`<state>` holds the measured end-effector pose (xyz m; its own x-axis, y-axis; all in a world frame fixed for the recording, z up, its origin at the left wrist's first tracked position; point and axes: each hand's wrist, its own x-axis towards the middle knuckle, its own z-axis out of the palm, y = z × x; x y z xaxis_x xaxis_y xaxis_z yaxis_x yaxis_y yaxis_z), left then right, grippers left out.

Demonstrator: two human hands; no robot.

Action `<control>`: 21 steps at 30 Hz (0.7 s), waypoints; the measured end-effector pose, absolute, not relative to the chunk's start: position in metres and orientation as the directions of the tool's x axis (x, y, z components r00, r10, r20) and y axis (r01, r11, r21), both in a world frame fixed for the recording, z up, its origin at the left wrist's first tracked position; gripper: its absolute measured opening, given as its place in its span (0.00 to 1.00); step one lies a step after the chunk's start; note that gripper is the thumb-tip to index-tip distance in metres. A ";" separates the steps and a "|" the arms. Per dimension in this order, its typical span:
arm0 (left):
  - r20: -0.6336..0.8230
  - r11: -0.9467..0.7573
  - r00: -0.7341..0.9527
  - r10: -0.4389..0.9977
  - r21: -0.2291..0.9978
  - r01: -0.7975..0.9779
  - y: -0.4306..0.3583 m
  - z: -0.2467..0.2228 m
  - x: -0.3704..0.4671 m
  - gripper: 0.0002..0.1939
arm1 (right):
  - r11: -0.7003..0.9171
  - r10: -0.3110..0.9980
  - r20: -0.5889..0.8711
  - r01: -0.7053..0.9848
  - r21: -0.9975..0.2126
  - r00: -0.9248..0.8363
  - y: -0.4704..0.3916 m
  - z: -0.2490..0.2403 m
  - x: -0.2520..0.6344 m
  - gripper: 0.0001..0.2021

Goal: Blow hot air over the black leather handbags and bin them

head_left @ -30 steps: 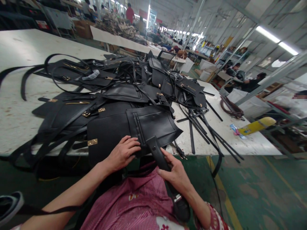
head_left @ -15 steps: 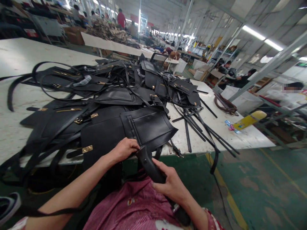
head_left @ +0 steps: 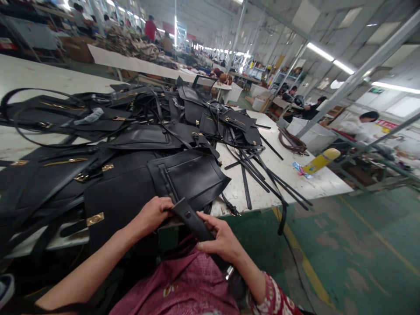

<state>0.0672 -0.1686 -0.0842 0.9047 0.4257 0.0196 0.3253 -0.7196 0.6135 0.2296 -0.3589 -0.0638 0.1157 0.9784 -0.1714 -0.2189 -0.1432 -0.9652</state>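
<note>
Head view has the right hand (head_left: 223, 240) closed round a black strap (head_left: 193, 223) before the table (head_left: 324, 186), the left hand (head_left: 152, 214) curled by its tip, hold unclear, and tangled loose ends (head_left: 254, 170) beside the black bag (head_left: 193, 175) could snag and drag it off, a yellow container (head_left: 321, 161) well apart.

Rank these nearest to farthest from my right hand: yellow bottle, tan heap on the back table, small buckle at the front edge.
1. Small buckle, at the front edge
2. Yellow bottle, on the right
3. Tan heap, far back, left
</note>
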 end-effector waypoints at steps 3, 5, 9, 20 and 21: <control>0.162 -0.841 0.926 0.340 0.494 0.222 -0.172 -0.088 0.060 0.08 | -0.216 0.972 -0.232 -0.261 -0.941 0.028 -0.366 -0.070 0.241 0.36; 0.214 -0.874 0.935 0.282 0.458 0.159 -0.174 -0.090 0.056 0.07 | -0.255 0.966 -0.259 -0.270 -0.928 -0.021 -0.368 -0.075 0.245 0.36; 0.222 -0.882 0.942 0.251 0.454 0.128 -0.172 -0.093 0.051 0.07 | -0.292 0.956 -0.289 -0.266 -0.919 -0.050 -0.361 -0.082 0.238 0.37; 0.235 -0.840 0.871 0.431 0.456 0.293 -0.216 -0.061 0.150 0.19 | -0.077 0.837 -0.110 -0.084 -0.994 0.536 -0.375 -0.028 0.286 0.35; 0.257 -0.833 0.838 0.481 0.430 0.347 -0.223 -0.065 0.172 0.23 | -0.074 0.807 -0.095 -0.060 -0.995 0.584 -0.379 -0.023 0.293 0.34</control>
<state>0.1718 -0.2227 -0.0648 0.8381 0.4814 0.2567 0.3469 -0.8333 0.4303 0.2929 -0.3790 -0.0228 0.5836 0.8065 -0.0949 -0.0598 -0.0738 -0.9955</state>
